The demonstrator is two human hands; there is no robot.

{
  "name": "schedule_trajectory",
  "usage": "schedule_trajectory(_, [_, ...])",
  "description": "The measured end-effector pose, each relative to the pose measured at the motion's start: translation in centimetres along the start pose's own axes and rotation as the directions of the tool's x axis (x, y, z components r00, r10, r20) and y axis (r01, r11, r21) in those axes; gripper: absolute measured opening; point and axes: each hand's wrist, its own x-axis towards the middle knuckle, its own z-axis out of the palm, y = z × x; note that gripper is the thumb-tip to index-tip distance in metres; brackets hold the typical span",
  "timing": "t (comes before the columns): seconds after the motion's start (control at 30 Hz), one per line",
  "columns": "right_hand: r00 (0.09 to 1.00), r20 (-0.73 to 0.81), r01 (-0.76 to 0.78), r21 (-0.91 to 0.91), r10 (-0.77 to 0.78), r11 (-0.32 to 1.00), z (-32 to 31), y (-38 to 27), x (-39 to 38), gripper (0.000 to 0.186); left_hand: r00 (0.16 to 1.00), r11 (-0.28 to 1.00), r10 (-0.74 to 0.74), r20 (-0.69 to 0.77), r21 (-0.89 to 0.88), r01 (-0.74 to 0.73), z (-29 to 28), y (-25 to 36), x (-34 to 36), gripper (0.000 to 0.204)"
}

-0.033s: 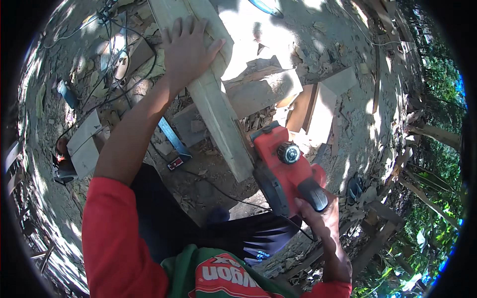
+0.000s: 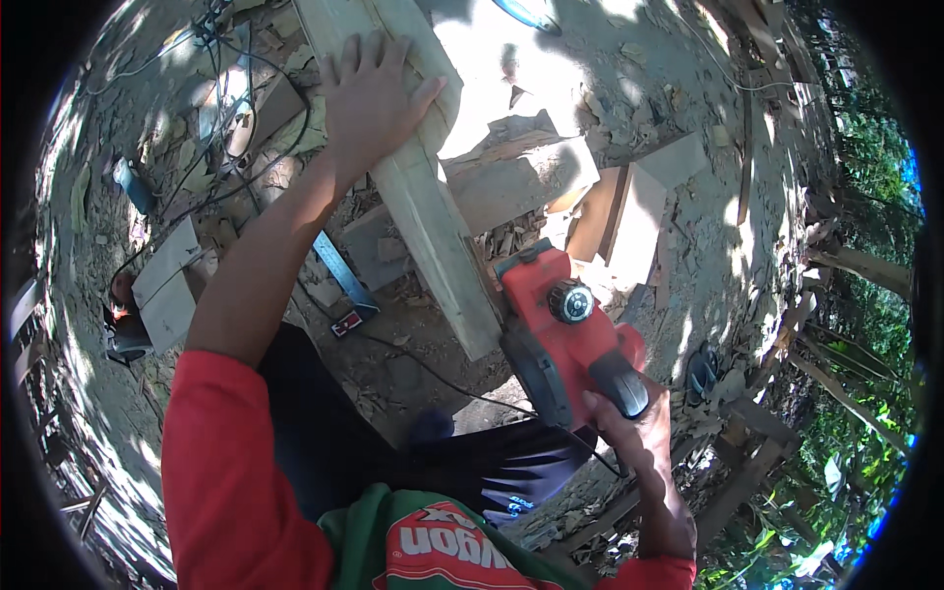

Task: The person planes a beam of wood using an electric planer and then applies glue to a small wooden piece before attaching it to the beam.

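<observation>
My left hand (image 2: 372,103) lies open with fingers spread on a long pale wooden plank (image 2: 438,275), which runs from the top of the view toward the middle. My right hand (image 2: 634,423) grips the black rear handle of a red and dark-grey electric planer (image 2: 546,324). The planer has a round black front knob and sits right beside the plank's lower end, angled along its right side. A dark cord runs from near its rear across the ground. Beneath the plank, a wooden beam (image 2: 526,182) lies crosswise.
A metal square (image 2: 342,265) lies left of the plank. Wood blocks (image 2: 177,280), a red-black tool (image 2: 126,320) and tangled cords lie at left. More offcuts (image 2: 637,221), sandals (image 2: 700,374) and leafy plants (image 2: 846,462) are at right. My legs (image 2: 334,413) are below.
</observation>
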Motion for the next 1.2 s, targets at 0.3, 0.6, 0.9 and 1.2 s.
schedule_trajectory(0.3, [0.998, 0.004, -0.063, 0.024, 0.063, 0.998, 0.4, -1.0, 0.6, 0.023, 1.0, 1.0, 0.0, 0.026, 0.012, 0.0, 0.2, -0.3, 0.0, 0.071])
schedule_trajectory(0.6, [0.999, -0.006, 0.052, -0.033, -0.052, 0.998, 0.4, -1.6, 1.6, 0.03, 1.0, 1.0, -0.008, 0.029, 0.026, 0.007, -0.1, 0.0, 0.0, 0.071])
schedule_trajectory(0.9, [0.993, -0.014, 0.121, -0.002, -0.121, 0.993, 1.1, -2.7, 2.9, 0.028, 1.0, 1.0, -0.005, 0.018, 0.001, 0.005, -0.4, 0.1, 0.0, 0.071])
schedule_trajectory(1.2, [0.935, -0.209, 0.328, 0.198, -0.287, 0.924, 1.3, -5.6, 5.4, 0.023, 1.0, 1.0, -0.011, 0.026, -0.016, 0.011, 0.1, -0.1, -0.2, 0.072])
